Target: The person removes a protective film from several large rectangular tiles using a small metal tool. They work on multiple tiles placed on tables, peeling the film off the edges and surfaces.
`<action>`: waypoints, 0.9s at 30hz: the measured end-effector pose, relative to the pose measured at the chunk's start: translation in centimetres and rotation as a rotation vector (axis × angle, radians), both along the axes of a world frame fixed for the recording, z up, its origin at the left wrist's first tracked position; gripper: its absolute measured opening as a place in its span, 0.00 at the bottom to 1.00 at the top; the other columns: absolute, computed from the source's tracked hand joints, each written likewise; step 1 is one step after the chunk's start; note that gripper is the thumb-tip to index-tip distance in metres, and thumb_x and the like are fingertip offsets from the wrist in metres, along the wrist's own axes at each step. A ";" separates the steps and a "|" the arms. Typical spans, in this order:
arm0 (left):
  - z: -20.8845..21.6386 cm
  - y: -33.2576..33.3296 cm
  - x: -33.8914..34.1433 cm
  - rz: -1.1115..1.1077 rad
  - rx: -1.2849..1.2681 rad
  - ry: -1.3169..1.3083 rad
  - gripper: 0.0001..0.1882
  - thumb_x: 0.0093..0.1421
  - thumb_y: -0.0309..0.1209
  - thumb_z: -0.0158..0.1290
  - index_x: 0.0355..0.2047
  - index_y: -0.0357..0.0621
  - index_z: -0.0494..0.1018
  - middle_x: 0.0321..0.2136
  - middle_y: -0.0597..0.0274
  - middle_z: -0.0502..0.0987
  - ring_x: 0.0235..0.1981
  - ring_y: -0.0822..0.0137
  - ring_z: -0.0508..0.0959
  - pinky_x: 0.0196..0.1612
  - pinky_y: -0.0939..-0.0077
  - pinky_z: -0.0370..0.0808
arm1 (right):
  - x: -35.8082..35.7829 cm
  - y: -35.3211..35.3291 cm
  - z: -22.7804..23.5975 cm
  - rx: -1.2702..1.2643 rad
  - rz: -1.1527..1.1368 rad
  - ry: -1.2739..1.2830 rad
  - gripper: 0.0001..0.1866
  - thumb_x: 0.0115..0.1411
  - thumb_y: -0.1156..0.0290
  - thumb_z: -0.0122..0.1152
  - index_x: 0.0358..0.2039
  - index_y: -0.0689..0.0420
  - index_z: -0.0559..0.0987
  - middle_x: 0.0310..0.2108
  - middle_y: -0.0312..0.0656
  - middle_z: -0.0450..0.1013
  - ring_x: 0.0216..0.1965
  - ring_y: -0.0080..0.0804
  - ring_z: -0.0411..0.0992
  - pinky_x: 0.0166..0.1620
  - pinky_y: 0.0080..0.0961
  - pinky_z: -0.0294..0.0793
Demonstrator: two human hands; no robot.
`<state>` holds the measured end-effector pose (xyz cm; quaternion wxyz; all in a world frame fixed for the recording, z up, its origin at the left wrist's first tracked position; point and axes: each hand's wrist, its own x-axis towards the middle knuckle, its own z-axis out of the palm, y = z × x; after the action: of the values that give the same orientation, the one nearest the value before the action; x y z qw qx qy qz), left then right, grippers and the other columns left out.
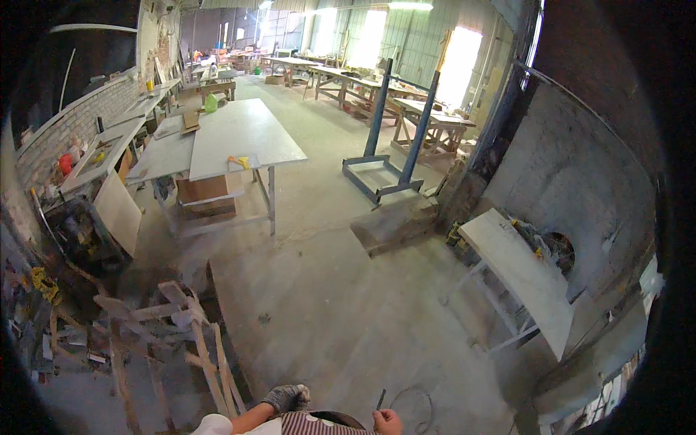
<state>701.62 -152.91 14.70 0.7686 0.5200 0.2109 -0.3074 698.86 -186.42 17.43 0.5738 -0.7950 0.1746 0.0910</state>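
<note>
Looked down and forward from head height across a workshop floor (341, 304) — hands (286, 397) barely in at the lower edge, tables (239, 134) well off; single view, nothing shared.

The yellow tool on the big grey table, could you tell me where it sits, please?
In the head view, the yellow tool lies at the near edge of the grey table, left of centre, just above the cardboard box underneath.

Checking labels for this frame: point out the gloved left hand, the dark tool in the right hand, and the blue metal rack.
gloved left hand (287, 396), head view, back of glove.
dark tool (380, 399), head view, mid-shaft.
blue metal rack (419, 127), head view, right upright.
</note>
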 end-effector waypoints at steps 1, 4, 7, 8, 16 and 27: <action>0.6 0.2 2.3 0.082 -0.086 0.083 0.19 0.66 0.47 0.52 0.40 0.42 0.76 0.32 0.58 0.82 0.30 0.64 0.79 0.35 0.67 0.76 | 2.2 0.2 -0.1 -0.062 -0.022 -0.020 0.16 0.62 0.59 0.63 0.39 0.60 0.78 0.24 0.39 0.73 0.24 0.24 0.68 0.28 0.28 0.68; 1.7 1.0 8.4 0.226 -0.118 0.136 0.17 0.64 0.45 0.55 0.37 0.43 0.77 0.29 0.58 0.82 0.28 0.63 0.79 0.34 0.66 0.77 | 8.4 0.3 1.0 -0.094 0.053 -0.125 0.16 0.62 0.59 0.63 0.36 0.61 0.77 0.24 0.39 0.72 0.24 0.26 0.68 0.29 0.28 0.69; 0.8 1.7 14.2 0.269 -0.090 0.105 0.17 0.63 0.45 0.56 0.36 0.43 0.78 0.29 0.57 0.83 0.28 0.62 0.79 0.34 0.66 0.77 | 13.8 1.3 2.0 -0.257 0.087 -0.207 0.16 0.62 0.59 0.63 0.37 0.61 0.78 0.24 0.39 0.73 0.26 0.28 0.70 0.31 0.29 0.71; -0.5 1.7 15.9 0.243 -0.060 0.083 0.17 0.63 0.46 0.56 0.37 0.42 0.77 0.30 0.56 0.83 0.28 0.62 0.79 0.33 0.66 0.77 | 15.4 1.5 2.1 -0.254 0.077 -0.265 0.16 0.62 0.59 0.63 0.37 0.61 0.78 0.24 0.40 0.73 0.27 0.28 0.70 0.32 0.30 0.72; -0.7 1.7 29.7 0.269 -0.222 0.135 0.18 0.64 0.46 0.55 0.37 0.43 0.76 0.32 0.54 0.83 0.28 0.63 0.80 0.32 0.65 0.78 | 32.2 3.1 9.6 -0.306 0.001 -0.181 0.16 0.62 0.59 0.63 0.41 0.60 0.80 0.32 0.42 0.78 0.34 0.30 0.73 0.40 0.31 0.74; 6.8 3.7 53.9 0.428 -0.101 -0.064 0.18 0.65 0.43 0.54 0.37 0.38 0.79 0.32 0.55 0.83 0.31 0.64 0.80 0.41 0.68 0.78 | 64.7 3.3 5.8 -0.056 0.329 -0.237 0.15 0.62 0.60 0.62 0.39 0.60 0.80 0.26 0.38 0.76 0.30 0.29 0.72 0.36 0.29 0.73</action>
<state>755.51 -149.16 21.48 0.8477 0.4336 0.2763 -0.1306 763.59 -183.08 23.19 0.5455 -0.8335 -0.0239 0.0846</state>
